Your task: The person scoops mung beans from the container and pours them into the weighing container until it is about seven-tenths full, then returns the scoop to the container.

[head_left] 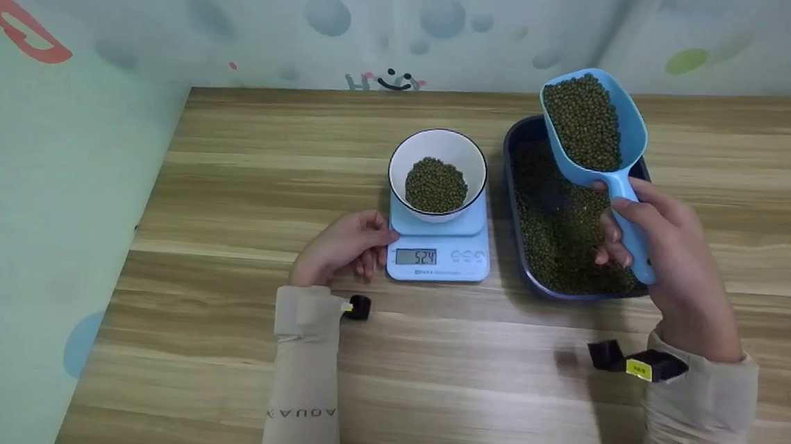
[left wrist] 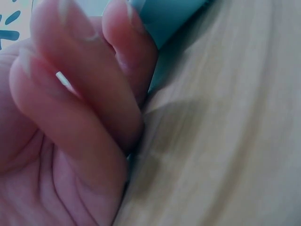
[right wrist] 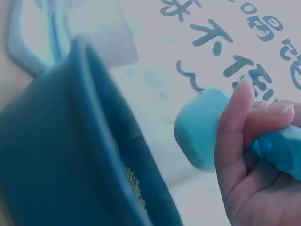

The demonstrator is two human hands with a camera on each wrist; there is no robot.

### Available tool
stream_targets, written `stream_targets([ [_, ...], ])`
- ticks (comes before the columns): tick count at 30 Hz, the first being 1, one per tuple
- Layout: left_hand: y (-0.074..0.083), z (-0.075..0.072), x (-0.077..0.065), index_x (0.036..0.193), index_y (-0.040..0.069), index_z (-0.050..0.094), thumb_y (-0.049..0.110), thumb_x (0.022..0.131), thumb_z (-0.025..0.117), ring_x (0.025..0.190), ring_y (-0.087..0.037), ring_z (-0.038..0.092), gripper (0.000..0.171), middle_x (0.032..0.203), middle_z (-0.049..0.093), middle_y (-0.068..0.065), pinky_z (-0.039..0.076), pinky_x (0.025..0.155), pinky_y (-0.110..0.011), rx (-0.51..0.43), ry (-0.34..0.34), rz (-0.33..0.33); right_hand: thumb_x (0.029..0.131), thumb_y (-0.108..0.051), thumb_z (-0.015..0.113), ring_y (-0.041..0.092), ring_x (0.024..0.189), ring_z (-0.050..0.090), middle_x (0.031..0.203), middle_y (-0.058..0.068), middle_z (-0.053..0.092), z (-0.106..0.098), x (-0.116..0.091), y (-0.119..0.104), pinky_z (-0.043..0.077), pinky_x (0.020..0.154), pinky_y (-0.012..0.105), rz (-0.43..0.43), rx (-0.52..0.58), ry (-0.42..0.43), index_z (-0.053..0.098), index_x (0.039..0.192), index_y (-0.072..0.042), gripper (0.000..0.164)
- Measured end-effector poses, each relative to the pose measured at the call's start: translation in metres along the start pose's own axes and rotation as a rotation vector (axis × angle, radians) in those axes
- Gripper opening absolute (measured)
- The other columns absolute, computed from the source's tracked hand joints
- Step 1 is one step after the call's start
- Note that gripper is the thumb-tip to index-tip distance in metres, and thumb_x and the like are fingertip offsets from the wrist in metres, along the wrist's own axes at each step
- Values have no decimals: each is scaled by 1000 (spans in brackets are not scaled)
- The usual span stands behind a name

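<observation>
My right hand (head_left: 679,249) grips the handle of a light blue scoop (head_left: 634,138), heaped with small green mung beans (head_left: 583,120). The scoop is above the far end of a dark blue tub (head_left: 522,248) holding more beans. My left hand (head_left: 345,246) holds the left edge of a light blue kitchen scale (head_left: 434,270), thumb on the edge and fingers curled beside it. On the scale stands a white bowl (head_left: 472,165) with a dark rim and beans inside. The display reads about 52.4. In the right wrist view, the scoop (right wrist: 200,129) is partly hidden by fingers.
Everything stands on a wood-grain table (head_left: 244,190). A pale printed curtain (head_left: 277,26) hangs along the back and left. The tub stands just right of the scale, with a narrow gap between them.
</observation>
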State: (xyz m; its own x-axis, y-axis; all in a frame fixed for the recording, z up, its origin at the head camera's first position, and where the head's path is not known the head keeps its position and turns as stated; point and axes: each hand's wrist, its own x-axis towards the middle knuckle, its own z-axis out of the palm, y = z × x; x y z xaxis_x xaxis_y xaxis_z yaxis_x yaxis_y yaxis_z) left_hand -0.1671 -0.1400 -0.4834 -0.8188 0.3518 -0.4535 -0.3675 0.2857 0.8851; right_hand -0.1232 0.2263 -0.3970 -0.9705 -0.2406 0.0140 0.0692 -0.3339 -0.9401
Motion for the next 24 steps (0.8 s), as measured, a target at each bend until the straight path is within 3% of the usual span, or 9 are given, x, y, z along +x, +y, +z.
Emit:
stream_targets([
  [15, -2, -2, -2, 91, 5, 51, 25, 88, 62, 39, -11, 49, 23, 63, 58, -7, 39, 36, -22, -13, -6, -12, 97, -1, 36, 15, 39, 44, 78, 16, 61, 26, -8, -8, 50, 42, 30, -20, -52, -146, 43, 124, 8, 30],
  [24, 1, -1, -2, 90, 5, 50, 23, 89, 60, 38, -11, 49, 20, 62, 57, -6, 39, 35, -21, -11, -6, -9, 96, -6, 44, 16, 41, 48, 85, 19, 64, 33, -11, -12, 52, 46, 33, -13, -196, -141, 47, 125, 5, 30],
])
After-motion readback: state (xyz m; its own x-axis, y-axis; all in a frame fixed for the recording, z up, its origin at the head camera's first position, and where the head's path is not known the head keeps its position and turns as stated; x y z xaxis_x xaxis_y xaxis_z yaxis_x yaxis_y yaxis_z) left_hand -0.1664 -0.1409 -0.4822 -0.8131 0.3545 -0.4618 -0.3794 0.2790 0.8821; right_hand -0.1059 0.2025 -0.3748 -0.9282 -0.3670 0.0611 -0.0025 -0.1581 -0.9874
